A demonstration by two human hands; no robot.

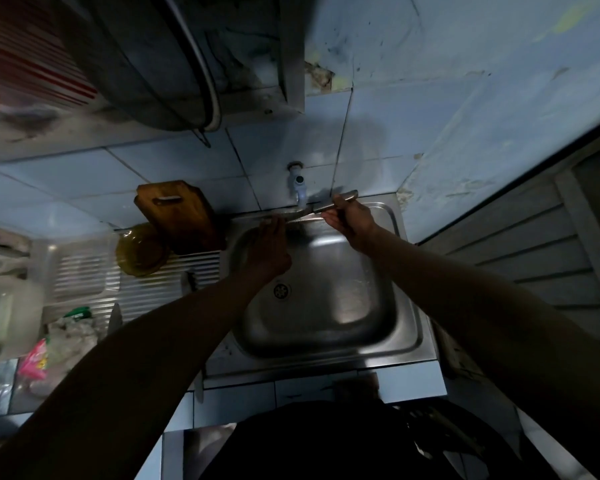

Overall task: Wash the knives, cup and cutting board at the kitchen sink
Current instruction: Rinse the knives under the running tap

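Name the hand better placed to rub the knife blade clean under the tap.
Left. The right hand already grips the knife by its handle under the tap, so it is busy. The left hand is open, its fingers right at the blade.

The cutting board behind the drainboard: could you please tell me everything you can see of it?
The cutting board is a brown, wooden-looking slab with rounded corners and a slot handle cut near its top edge. It stands upright and slightly tilted, leaning against the tiled wall, left of the tap. Its lower edge rests at the back of the ribbed drainboard. A yellow bowl props against its lower left. Neither hand touches it.
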